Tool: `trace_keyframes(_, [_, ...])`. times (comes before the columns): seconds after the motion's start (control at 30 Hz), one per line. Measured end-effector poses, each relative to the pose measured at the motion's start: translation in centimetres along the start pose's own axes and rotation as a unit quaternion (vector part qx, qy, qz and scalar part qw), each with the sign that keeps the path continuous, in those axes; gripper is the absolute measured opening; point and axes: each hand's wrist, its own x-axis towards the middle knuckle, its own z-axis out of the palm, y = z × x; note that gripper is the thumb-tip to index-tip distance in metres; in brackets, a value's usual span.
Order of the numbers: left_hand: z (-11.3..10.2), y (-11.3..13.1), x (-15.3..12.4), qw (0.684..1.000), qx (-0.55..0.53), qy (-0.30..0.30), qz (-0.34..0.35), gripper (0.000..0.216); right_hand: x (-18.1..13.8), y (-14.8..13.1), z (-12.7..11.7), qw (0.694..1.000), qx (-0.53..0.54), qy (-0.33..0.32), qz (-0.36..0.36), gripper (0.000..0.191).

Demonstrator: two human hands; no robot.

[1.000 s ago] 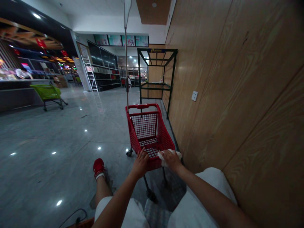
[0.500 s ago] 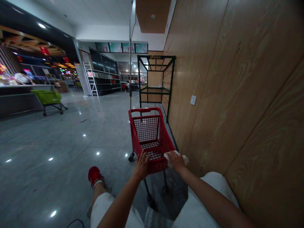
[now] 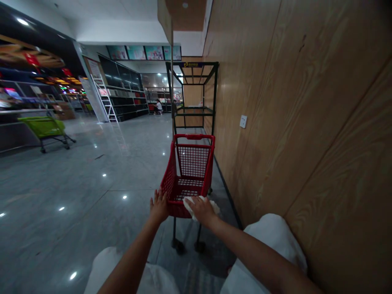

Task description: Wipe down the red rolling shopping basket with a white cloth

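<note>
In front of me stands a red child-size shopping cart (image 3: 193, 161) with a mesh basket and a pole on it. My left hand (image 3: 159, 207) lies against the left side of the basket near its front corner, fingers spread. A white cloth (image 3: 216, 207) is under my right hand (image 3: 202, 209), which presses it on the front rim of the basket with the fingers curved over. Part of the cloth is hidden by the hand. Below the basket, the cart's dark legs and wheels (image 3: 178, 246) rest on the floor.
A wood-panel wall (image 3: 275, 122) with a socket (image 3: 243, 121) runs close along my right. Behind the cart stands a dark metal rack (image 3: 216, 96). A green cart (image 3: 43, 126) is at the left, and a ladder (image 3: 105, 98) leans by dark shelves. One person (image 3: 158, 107) crouches far back.
The red cart has turned to face me more squarely. My left hand has moved left to the basket's side; my right hand, with the cloth, has moved left along the front rim.
</note>
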Motion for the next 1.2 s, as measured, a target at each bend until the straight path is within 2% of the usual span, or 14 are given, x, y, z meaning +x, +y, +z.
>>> trace_keyframes(0.1, [0.7,1.6,-1.0,0.999,-0.014,0.019,0.048,0.066,-0.3,1.4,-0.5,0.997,0.03,0.012,-0.072,0.046])
trace_keyframes(0.17, [1.2,3.1,-1.6,0.995,-0.032,0.033,0.084,0.067,-0.5,3.4,-0.9,0.996,0.038,0.01,-0.081,0.046])
trace_keyframes(0.33, [1.3,7.1,-1.7,0.985,-0.063,0.027,0.158,0.069,0.4,8.9,-2.0,0.999,0.016,-0.008,0.041,0.052])
trace_keyframes(0.4, [1.0,8.7,-1.4,0.983,-0.07,0.022,0.171,0.067,1.1,9.4,-2.0,0.997,0.008,-0.017,0.071,0.052])
trace_keyframes(0.5, [0.4,10.7,-0.7,0.985,-0.072,0.029,0.155,0.052,1.8,8.2,-1.2,1.0,0.02,-0.011,0.002,0.043])
trace_keyframes(0.6, [0.1,11.7,-0.1,0.986,-0.055,0.002,0.157,0.033,2.0,7.5,-0.1,0.996,0.052,0.004,-0.077,0.038])
trace_keyframes(0.67, [0.1,11.6,0.2,0.985,-0.037,-0.011,0.165,0.031,2.1,8.9,0.1,0.995,0.066,-0.005,-0.07,0.042])
trace_keyframes(0.73, [0.4,11.0,0.4,0.984,-0.027,-0.002,0.173,0.033,2.7,11.6,-0.1,0.997,0.07,-0.024,-0.025,0.049])
trace_keyframes(0.87, [1.4,9.5,0.6,0.975,-0.045,0.06,0.207,0.025,4.9,17.8,-0.6,0.995,0.057,-0.047,0.073,0.053])
trace_keyframes(0.97, [2.5,9.1,0.8,0.964,-0.05,0.145,0.219,0.019,6.5,19.6,-0.2,0.991,0.055,-0.029,0.123,0.049])
trace_keyframes(1.03, [3.3,9.0,1.1,0.951,-0.051,0.222,0.209,0.02,6.8,18.7,0.5,0.984,0.057,0.001,0.17,0.046])
trace_keyframes(1.1, [4.1,8.8,1.6,0.934,-0.053,0.295,0.194,0.025,6.5,16.5,1.3,0.979,0.068,0.026,0.19,0.042])
trace_keyframes(1.2, [4.7,7.8,2.6,0.912,-0.045,0.361,0.187,0.031,5.6,12.7,2.5,0.985,0.103,0.04,0.133,0.041])
